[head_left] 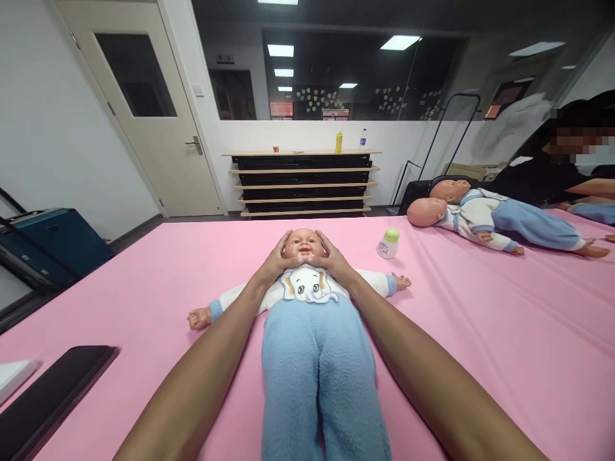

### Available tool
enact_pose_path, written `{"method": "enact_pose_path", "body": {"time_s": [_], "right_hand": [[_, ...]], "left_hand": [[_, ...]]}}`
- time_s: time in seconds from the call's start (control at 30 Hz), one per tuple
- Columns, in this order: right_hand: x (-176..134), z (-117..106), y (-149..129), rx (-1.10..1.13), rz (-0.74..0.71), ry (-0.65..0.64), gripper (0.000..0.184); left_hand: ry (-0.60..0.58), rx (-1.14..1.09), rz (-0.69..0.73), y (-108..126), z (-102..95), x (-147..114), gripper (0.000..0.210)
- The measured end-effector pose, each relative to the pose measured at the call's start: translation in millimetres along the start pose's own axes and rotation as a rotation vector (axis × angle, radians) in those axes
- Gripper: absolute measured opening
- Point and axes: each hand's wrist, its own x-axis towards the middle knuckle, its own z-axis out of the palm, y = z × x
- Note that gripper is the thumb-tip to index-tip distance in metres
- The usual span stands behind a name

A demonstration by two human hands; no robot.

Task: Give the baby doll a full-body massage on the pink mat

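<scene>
A baby doll [317, 346] lies on its back on a pink-covered table [154, 275], arms spread, feet end toward me. It wears a white top with an elephant face and fuzzy light-blue trousers. On the left side of its head, my left hand [277, 261] cups the cheek, fingers stretched upward and thumb by the chin. Mirroring it, my right hand [334, 259] holds the other cheek. Both thumbs meet or nearly meet just below the doll's mouth. Right of the doll's head stands a small white bottle with a green cap [388, 244].
Two more dolls [519, 221] lie at the table's right, near a person in black [533, 173]. A black phone-like slab [57, 390] rests at the near left. Behind are stacked folded tables [302, 169] with bottles, a suitcase [52, 246] and a door [139, 141].
</scene>
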Motion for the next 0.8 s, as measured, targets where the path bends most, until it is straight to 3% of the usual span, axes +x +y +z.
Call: {"method": "enact_pose_path", "body": {"time_s": [0.17,0.37,0.6,0.8], "right_hand": [[1.1,-2.4,1.7,0.052,0.031,-0.046,0.09],[2.2,-0.1,1.7,-0.09,-0.04,0.016,0.102],[3.0,-0.6,2.9,0.0,0.03,-0.009,0.094],[0.8,1.4,-0.1,-0.17,-0.048,0.031,0.108]], "left_hand": [[-0.065,-0.099,-0.048,0.1,-2.8,0.1,0.103],[-0.022,0.087,0.043,-5.9,-0.2,1.3,0.12],[-0.057,-0.049,-0.027,-2.2,-3.2,1.7,0.112],[-0.024,0.041,0.008,-0.2,2.1,0.5,0.115]]}}
